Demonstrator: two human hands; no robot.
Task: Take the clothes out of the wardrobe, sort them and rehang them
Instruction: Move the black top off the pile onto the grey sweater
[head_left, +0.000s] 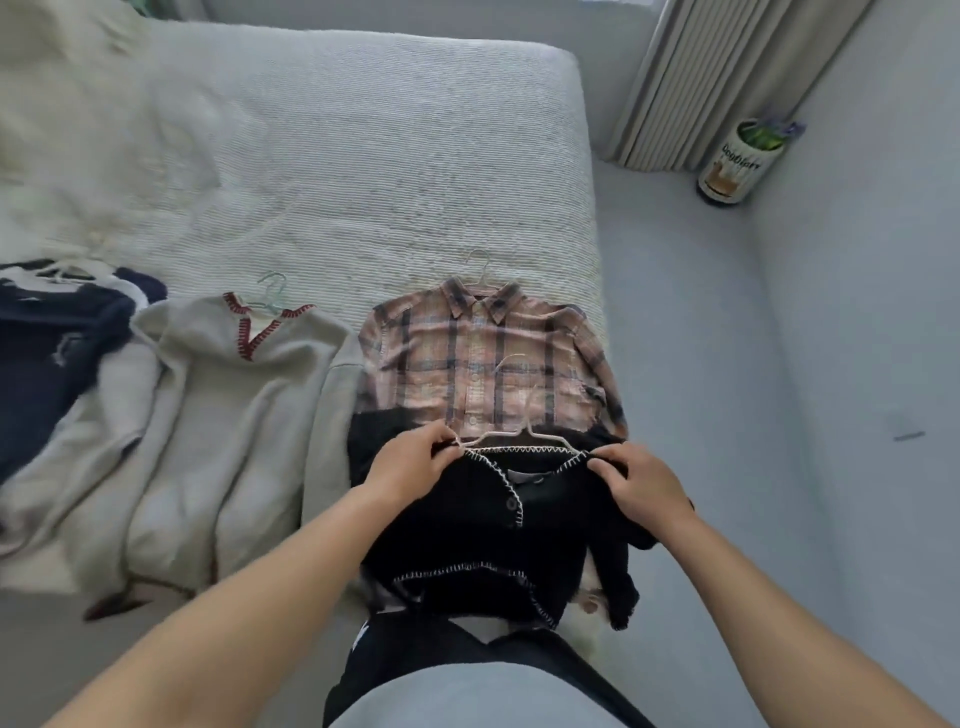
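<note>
Head view: black cardigan (483, 525) atop plaid shirt (488, 358), beside grey sweater (234, 415).

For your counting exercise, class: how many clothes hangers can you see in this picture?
4. One in the black cardigan's hanger held by both hands, one in the plaid shirt, one in the grey V-neck sweater, one in the navy garment at far left. Others may be hidden.

A matt black knitted cardigan with white blanket stitching (483, 530) is seen on a thin white wire hanger (519, 434). A soft pink plaid woven shirt (488, 358) and a ribbed white textured bedspread (363, 156) are shown.
</note>
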